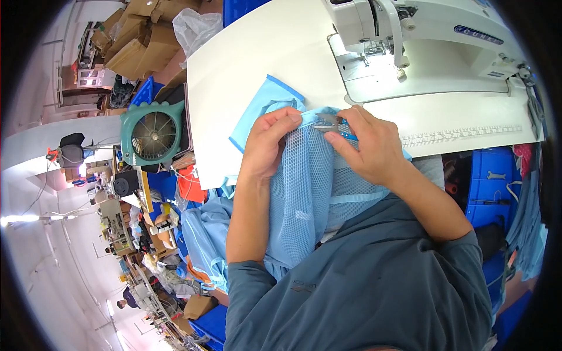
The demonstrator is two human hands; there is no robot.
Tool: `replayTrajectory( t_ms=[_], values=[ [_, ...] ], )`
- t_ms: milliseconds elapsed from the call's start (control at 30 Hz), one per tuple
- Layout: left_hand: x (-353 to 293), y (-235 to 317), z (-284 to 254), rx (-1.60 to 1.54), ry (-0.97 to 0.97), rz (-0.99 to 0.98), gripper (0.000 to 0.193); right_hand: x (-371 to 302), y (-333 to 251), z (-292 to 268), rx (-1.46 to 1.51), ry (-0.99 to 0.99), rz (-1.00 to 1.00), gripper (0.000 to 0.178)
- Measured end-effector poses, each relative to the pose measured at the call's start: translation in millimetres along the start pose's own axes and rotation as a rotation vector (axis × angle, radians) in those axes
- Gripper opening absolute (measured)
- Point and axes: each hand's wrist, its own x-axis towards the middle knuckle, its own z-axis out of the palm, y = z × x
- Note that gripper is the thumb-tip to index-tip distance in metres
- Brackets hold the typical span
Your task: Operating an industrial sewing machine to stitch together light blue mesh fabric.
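Light blue mesh fabric hangs over the table's front edge and down onto my lap. My left hand pinches its bound upper edge between thumb and fingers. In my right hand is a pair of thread snips with metal blades and a blue part at the grip. The blades point left along the fabric edge, close to my left fingertips. Whether they touch a thread is too small to tell. A smooth light blue fabric piece with a darker blue border lies on the table behind my left hand.
A white sewing machine with its lamp lit stands at the back right. A ruler strip runs along the white table. A green fan is at the left, blue fabric below it. Blue bins stand at the right.
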Motion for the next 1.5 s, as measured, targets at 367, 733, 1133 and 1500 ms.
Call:
replayTrajectory(
  t_ms=[367, 733, 1133, 1500],
  values=[
    [-4, -1, 5, 0.029, 0.054, 0.035, 0.021, 3, -1, 9, -0.044, 0.028, -0.074, 0.034],
    [-6, 2, 3, 0.05, 0.043, 0.039, 0.023, 4, 0, 12, -0.018, 0.022, -0.012, 0.032],
    [-2, 2, -1, 0.028, 0.06, -0.002, 0.022, -5, 7, 16, 0.208, 0.009, 0.093, 0.032],
    [-2, -3, -10, -0.046, 0.061, -0.061, 0.018, -2, 3, 22, 0.19, -0.011, 0.044, 0.032]
  ],
)
